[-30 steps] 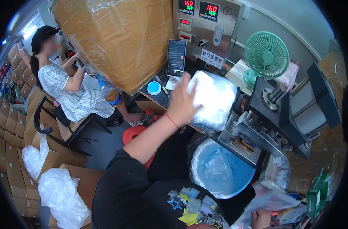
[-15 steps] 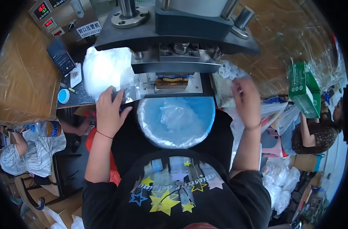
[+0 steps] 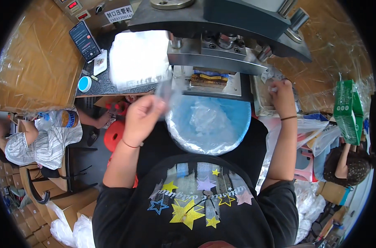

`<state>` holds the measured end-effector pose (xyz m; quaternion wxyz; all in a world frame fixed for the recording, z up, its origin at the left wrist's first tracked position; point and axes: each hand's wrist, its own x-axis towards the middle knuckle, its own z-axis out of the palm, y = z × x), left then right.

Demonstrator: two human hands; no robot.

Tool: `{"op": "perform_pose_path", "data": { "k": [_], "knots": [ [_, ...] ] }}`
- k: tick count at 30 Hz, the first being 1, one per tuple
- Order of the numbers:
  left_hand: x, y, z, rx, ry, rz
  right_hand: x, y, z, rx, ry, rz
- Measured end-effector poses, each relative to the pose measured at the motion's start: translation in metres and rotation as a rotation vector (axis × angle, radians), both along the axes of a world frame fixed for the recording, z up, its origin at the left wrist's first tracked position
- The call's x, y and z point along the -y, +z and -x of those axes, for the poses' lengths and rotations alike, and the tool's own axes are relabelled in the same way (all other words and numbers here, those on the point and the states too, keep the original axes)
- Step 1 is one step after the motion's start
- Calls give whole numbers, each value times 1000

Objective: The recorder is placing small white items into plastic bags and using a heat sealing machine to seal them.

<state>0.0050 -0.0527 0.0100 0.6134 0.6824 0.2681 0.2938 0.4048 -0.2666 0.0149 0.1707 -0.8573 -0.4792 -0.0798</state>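
My left hand [image 3: 143, 120] pinches a clear plastic bag [image 3: 171, 94], smeared by motion, above the left rim of a round tub [image 3: 180, 142]. A film-lined blue interior shows in the tub, with crumpled clear plastic [image 3: 206, 118] lying inside. Left of the press, a stack of clear flat bags [image 3: 139, 60] rests on the dark worktop. My right hand [image 3: 284, 101] is at a tray [image 3: 261, 99] of small white tubes, right of the press. Its fingers are closed around a small whitish piece, mostly hidden. Between both hands lies the press bed [image 3: 234, 88], carrying a wood-and-blue block [image 3: 210, 80].
The press's metal bar [image 3: 221, 58] spans above the bed. A phone [image 3: 85, 41] leans near a blue-lidded jar [image 3: 84, 84] on the left. A green box [image 3: 348, 111] stands at right. Two other people are at the sides, one in a striped garment [image 3: 51, 140].
My left hand has drawn a bag off the stack and moved right toward the tub. My right hand has closed its fingers at the tube tray. The view has shifted.
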Motion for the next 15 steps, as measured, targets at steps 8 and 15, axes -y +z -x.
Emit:
{"op": "perform_pose_path", "data": {
  "k": [8,15],
  "knots": [
    [42,-4,-31,-69,-276,95,12,23,22,58,213,-141],
    [66,-3,-42,-118,-397,103,-23,67,145,-579,581,-486]
  ]
}}
